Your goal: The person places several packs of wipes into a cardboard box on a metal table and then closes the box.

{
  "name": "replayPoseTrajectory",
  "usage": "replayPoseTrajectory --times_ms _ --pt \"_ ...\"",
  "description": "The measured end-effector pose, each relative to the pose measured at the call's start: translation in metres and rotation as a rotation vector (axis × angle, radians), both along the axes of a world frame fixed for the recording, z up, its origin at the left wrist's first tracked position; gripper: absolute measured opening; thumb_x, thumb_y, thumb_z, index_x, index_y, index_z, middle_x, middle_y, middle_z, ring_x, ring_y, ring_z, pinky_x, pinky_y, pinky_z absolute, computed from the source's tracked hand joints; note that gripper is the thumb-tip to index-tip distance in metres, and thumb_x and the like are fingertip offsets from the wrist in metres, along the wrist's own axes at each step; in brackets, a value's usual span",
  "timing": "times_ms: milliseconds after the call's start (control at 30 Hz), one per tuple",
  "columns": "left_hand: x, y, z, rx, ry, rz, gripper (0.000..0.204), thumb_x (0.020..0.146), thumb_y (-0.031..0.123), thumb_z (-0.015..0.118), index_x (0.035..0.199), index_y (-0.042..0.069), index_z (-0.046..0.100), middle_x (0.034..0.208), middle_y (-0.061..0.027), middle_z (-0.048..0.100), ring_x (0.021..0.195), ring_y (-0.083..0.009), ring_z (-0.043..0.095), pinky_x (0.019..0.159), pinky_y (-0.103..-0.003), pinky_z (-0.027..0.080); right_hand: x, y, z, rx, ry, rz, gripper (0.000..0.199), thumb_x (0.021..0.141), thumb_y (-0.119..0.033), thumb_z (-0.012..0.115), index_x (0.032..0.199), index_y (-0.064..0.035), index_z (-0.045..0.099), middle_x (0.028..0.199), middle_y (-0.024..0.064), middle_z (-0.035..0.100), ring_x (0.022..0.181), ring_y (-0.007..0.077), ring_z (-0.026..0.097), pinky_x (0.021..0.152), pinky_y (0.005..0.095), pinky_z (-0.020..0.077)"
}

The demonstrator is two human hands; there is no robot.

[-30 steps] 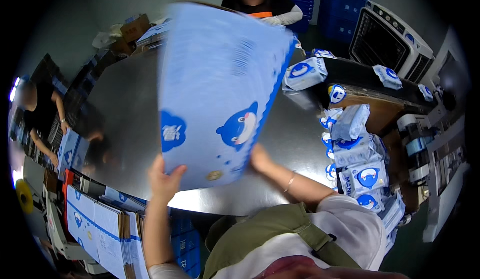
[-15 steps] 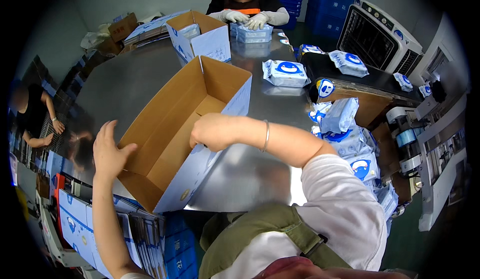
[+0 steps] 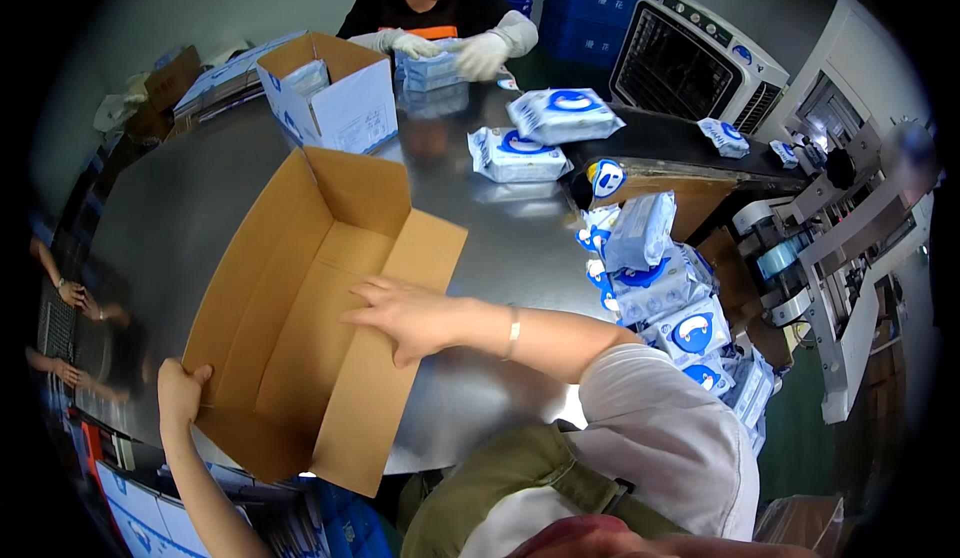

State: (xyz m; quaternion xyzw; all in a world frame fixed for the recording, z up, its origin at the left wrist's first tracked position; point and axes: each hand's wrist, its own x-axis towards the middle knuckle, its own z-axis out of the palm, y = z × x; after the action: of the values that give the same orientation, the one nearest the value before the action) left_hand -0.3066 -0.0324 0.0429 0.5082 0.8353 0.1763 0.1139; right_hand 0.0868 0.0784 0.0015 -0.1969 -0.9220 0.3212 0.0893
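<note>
An open, empty cardboard box (image 3: 250, 288), brown inside, stands on the metal table before me. Its right-hand long flap (image 3: 365, 423) leans outward. My left hand (image 3: 182, 390) is closed on the box's near left edge, thumb over the inside. Over the right flap lies my right hand (image 3: 408, 320), palm down with fingers spread toward the box's inside. Beyond the box, to the right, a pale blue wipes packet (image 3: 520, 155) rests on the table. Another wipes packet (image 3: 565, 115) sits just behind it at the belt's end.
Several wipes packets (image 3: 692, 330) are heaped at the right, below the dark conveyor belt (image 3: 670, 148). A part-filled box (image 3: 350, 113) stands at the far side. Across the table a person in white gloves (image 3: 483, 56) handles packets. Another person's hands (image 3: 70, 293) show at far left.
The right flap has swung outward under my right hand, whose fingers have spread. My left hand has gone from open to gripping the box edge. A belt packet has come to the table packet.
</note>
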Motion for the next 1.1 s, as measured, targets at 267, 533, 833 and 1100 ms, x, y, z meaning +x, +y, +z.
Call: replayPoseTrajectory --times_ms 267,533,833,1100 --pt "-0.018 0.008 -0.003 0.081 0.014 0.075 0.03 0.075 0.012 0.072 0.091 -0.013 0.064 0.083 -0.025 0.068 0.079 -0.0336 0.067 0.071 -0.039 0.05 -0.05 0.052 -0.084 0.471 0.434 -0.151 0.08 0.058 -0.025 0.085 0.129 -0.0124 0.05 0.135 0.0135 0.045 0.135 0.0327 0.032 0.115 0.0523 0.0203" --pt "-0.041 0.009 -0.008 0.053 -0.072 0.069 0.028 0.076 0.009 0.072 0.094 -0.012 0.066 0.085 -0.0227 0.069 0.079 -0.03 0.068 0.073 -0.037 0.05 0.019 0.012 -0.089 0.303 0.265 -0.463 0.071 0.075 -0.027 0.075 0.136 -0.0086 0.045 0.15 0.0168 0.029 0.139 0.0335 0.026 0.116 0.0476 0.0197" --pt "-0.055 0.006 -0.021 0.095 -0.083 -0.005 0.023 0.079 0.009 0.07 0.091 -0.01 0.067 0.081 -0.0132 0.07 0.069 -0.0202 0.064 0.064 -0.034 0.049 0.043 0.012 -0.117 0.245 0.083 -0.575 0.058 0.081 -0.031 0.068 0.129 -0.002 0.052 0.143 0.0218 0.04 0.137 0.0355 0.031 0.116 0.0468 0.02" --pt "-0.04 0.006 -0.009 0.055 -0.019 0.083 0.028 0.078 0.014 0.071 0.088 -0.012 0.066 0.076 -0.0138 0.069 0.068 -0.0181 0.064 0.061 -0.033 0.048 0.075 0.042 -0.102 0.268 0.19 -0.483 0.053 0.069 -0.018 0.072 0.117 -0.0017 0.056 0.128 0.0207 0.049 0.127 0.0377 0.041 0.111 0.0502 0.0277"
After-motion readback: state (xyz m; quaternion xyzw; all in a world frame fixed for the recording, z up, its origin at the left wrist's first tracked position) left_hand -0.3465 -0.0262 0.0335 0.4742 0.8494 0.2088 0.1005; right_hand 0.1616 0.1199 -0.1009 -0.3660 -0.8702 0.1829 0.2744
